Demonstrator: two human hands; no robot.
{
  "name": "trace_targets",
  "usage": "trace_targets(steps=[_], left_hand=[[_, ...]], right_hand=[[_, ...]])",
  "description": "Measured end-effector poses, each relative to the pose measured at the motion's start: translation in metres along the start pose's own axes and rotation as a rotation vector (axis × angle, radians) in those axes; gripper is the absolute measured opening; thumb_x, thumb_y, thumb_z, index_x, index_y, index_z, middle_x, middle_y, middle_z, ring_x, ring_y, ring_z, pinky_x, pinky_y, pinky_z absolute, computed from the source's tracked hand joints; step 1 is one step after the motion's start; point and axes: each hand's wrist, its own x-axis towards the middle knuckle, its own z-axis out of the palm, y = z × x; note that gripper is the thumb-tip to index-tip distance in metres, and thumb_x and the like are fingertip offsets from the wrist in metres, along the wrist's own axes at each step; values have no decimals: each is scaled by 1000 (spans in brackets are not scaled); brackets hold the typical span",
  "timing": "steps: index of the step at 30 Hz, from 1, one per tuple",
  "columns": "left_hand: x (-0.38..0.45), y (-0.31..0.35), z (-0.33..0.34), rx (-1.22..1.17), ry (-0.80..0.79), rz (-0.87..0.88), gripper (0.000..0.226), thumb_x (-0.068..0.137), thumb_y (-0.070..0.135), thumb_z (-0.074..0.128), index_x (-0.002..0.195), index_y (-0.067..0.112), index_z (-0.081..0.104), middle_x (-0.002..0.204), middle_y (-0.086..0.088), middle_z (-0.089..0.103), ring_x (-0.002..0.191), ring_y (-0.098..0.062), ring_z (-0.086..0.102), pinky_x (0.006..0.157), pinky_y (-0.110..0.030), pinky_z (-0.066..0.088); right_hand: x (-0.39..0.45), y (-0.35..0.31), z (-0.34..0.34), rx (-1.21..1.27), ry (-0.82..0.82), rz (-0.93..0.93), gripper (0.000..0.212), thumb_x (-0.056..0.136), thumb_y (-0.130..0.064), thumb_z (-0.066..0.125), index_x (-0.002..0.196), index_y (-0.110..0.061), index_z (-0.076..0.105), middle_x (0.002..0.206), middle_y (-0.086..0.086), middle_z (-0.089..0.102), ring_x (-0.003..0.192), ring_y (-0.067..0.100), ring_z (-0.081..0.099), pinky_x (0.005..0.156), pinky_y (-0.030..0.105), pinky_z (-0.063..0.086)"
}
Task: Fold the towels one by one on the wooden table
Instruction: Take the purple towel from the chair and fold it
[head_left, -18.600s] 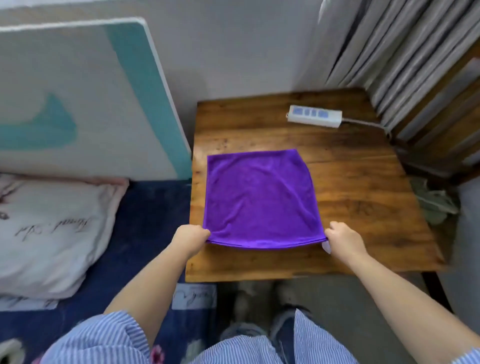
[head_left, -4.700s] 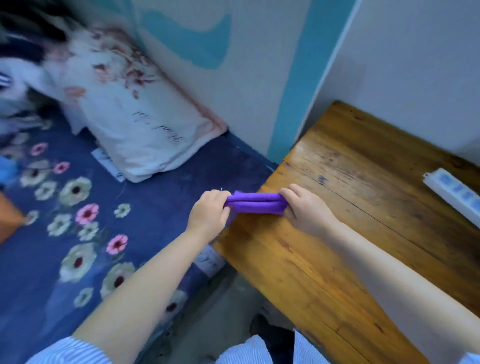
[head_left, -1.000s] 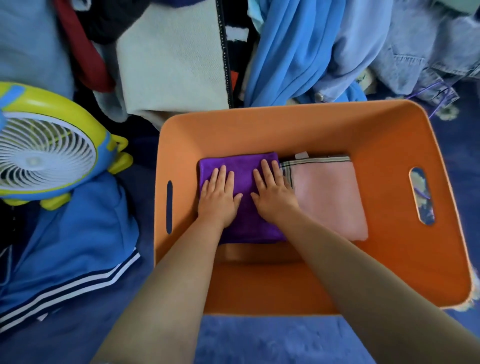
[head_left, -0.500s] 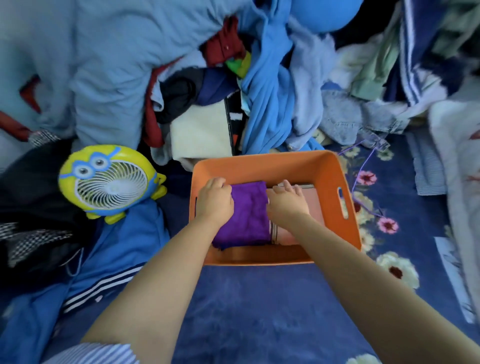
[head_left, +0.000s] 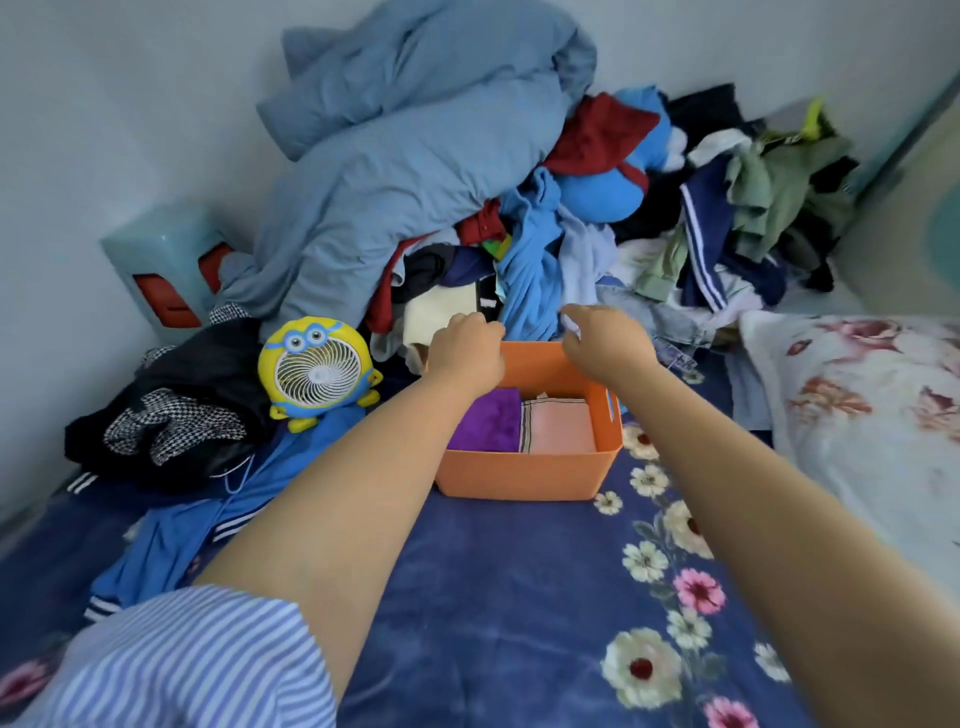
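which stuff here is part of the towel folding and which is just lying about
Part of the job:
purple towel, folded in the orange basket
pink towel, folded beside it
left hand and right hand, above the basket

Just lying about:
yellow fan
clothes pile
blue duvet
floral pillow

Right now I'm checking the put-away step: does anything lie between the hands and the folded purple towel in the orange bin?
Nothing visible does. The left hand and right hand hang above the orange plastic bin; the folded purple towel lies uncovered beside the folded pink towel.
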Motion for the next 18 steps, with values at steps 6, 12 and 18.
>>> trace_targets(steps=[6, 12, 18], left_hand=[[-89, 21, -44, 28, 40, 132, 33, 91, 11, 42, 122, 9, 54, 126, -14, 51, 121, -32, 42, 91, -39, 41], [-181, 64, -66, 81, 43, 413, 30, 95, 15, 40, 120, 6, 53, 130, -17, 48, 123, -34, 40, 93, -42, 40], [-279, 147, -60, 68, -7, 721, 33, 93, 12, 38, 124, 5, 49, 132, -16, 46, 126, -33, 39, 96, -40, 38]], right_hand=[[-112, -13, -50, -117, 164, 50, 35, 92, -12, 40, 124, -3, 51, 120, 20, 56, 110, 36, 49, 82, 39, 45], [-249, -23, -71, -158, 307, 288, 31, 90, -14, 41, 114, -2, 56, 119, 21, 57, 108, 38, 52, 82, 40, 45], [-410, -7, -87, -203, 328, 562, 37, 92, -17, 41, 128, -11, 51, 131, 15, 52, 121, 34, 45, 96, 37, 40]])
